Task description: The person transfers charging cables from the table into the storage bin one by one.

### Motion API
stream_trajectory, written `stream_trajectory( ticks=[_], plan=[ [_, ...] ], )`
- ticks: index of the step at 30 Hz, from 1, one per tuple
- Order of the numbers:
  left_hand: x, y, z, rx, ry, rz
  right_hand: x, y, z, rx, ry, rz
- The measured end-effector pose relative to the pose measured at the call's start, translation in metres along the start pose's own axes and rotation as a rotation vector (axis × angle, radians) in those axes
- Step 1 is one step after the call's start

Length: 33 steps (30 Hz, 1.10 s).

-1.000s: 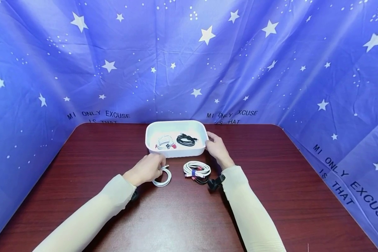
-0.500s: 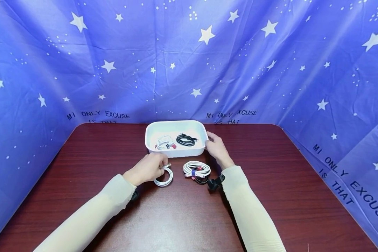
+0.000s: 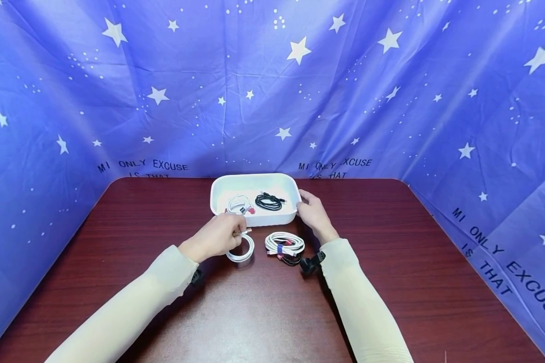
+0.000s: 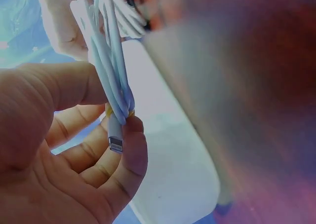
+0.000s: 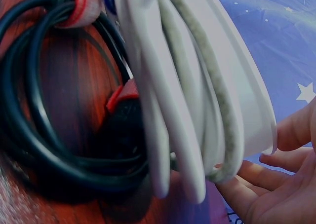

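Observation:
My left hand (image 3: 215, 234) pinches a coiled white charging cable (image 3: 252, 247) in front of the white plastic bin (image 3: 272, 220). In the left wrist view its Lightning plug (image 4: 115, 144) points down by the fingertips, and a yellowish tie binds the coil. At the bin's right end, my right hand (image 3: 315, 217) grips the rim between thumb and fingers. Inside the bin lie a white cable (image 3: 237, 202) with red on it and a coiled black cable (image 3: 269, 201). Beside my right wrist is a thick white cable coil (image 3: 285, 241) with a blue tie.
A black cable (image 3: 291, 260) with red straps lies partly under the thick white coil. All of this sits on a dark red wooden table (image 3: 236, 312). A blue starry curtain (image 3: 254, 126) hangs behind the table and along both sides.
My left hand has moved a little to the right and up toward the bin, carrying the white charging cable. The right hand and the bin stay in place.

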State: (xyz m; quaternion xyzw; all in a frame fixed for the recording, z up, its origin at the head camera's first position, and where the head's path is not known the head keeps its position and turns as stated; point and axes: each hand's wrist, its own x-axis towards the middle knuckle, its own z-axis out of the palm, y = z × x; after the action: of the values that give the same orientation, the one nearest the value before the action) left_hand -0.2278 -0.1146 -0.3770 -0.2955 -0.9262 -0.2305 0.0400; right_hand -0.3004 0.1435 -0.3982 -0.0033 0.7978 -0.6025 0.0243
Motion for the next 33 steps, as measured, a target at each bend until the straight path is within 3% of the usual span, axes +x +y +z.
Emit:
stream_trajectory(
  ticks=[15,33],
  plan=[
    [0.030,0.010,-0.024,-0.011,0.048,-0.032,0.001,0.001,-0.001,-0.002,-0.001,-0.008],
    [0.076,-0.002,-0.038,-0.023,0.095,-0.058,0.001,-0.001,0.000,0.019,0.005,-0.012]
  ],
)
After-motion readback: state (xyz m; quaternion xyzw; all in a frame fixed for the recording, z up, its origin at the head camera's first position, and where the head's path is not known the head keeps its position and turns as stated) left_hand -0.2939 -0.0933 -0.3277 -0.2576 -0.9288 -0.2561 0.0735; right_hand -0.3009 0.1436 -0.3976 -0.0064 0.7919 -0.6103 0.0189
